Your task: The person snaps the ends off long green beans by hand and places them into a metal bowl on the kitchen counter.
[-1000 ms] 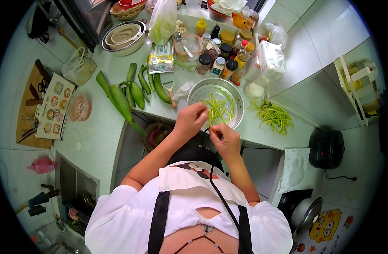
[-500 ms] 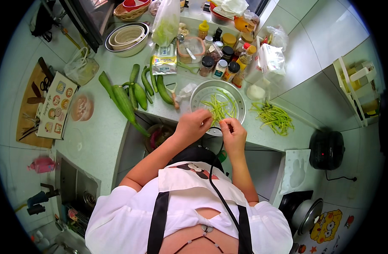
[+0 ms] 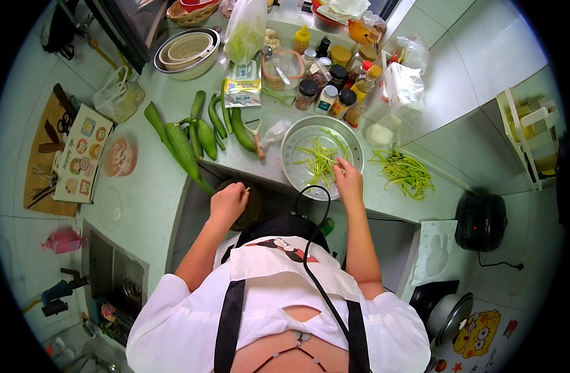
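Observation:
My right hand [image 3: 349, 181] is over the right front part of a round metal basin [image 3: 287, 155], its thumb and fingers pinched together beside the cut green stems [image 3: 319, 160]. What sits between those fingertips is too small to make out. My left hand [image 3: 227, 204] is closed just off the counter's front edge, above a dark round bin [image 3: 250, 210]. A tiny pale scrap [image 3: 247, 188] sticks out from its fingertips. Right of the basin lies a loose pile of long, thin green stems [image 3: 404, 174] on the counter.
Left of the basin lie a peeler [image 3: 256, 138], loofah-like green gourds [image 3: 184, 152] and slimmer green vegetables. Several seasoning jars [image 3: 327, 99] crowd behind it. A black cable [image 3: 310, 239] hangs down my front. A sink [image 3: 114, 267] is at lower left, a black appliance [image 3: 481, 221] at right.
My hands were together over the basin's front rim. The left has moved left and toward me, off the counter; the right has moved slightly right and farther in over the basin.

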Motion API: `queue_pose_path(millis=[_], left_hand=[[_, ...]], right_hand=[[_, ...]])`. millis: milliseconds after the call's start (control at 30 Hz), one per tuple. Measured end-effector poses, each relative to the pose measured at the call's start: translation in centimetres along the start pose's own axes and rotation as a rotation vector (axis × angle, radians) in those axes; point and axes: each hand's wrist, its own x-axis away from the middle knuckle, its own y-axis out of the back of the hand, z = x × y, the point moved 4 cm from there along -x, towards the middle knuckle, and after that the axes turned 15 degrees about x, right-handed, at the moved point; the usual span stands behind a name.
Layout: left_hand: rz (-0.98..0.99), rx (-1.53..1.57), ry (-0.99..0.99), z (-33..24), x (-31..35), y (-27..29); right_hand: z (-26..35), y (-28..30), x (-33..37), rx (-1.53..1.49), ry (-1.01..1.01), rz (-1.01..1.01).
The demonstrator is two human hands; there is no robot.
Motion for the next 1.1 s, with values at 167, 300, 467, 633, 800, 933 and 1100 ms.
queue_pose_path(millis=[167,300,467,633,800,933,1100], left_hand=[[0.047,-0.117,0.151,2.9,1.7,0.2],[0.095,-0.178,0.176,4.3,2.1,-0.7],[0.124,-0.313,0.316,6.3,2.0,-1.4],[0.064,-0.337,0.358,6.1,1.2,-1.3],[-0.095,-0.232,0.267,2.0,0.3,-1.7],[-0.120,-0.144,0.210,-2.0,-0.3,-2.4],[-0.080,-0.067,0.238,-5.5,0.3,-2.8]], right_hand=[[-0.9,1.1,0.1,-0.011,-0.128,0.067],[-3.0,2.9,1.6,-0.190,-0.232,0.042],[-6.4,5.0,3.0,-0.246,-0.314,-0.008],[-10.5,6.6,2.2,-0.242,-0.302,-0.043],[-14.4,6.8,-1.8,0.061,-0.191,0.055],[-13.9,4.6,-5.4,0.463,0.127,0.022],[-14.3,1.0,-9.6,0.693,-0.001,0.164]])
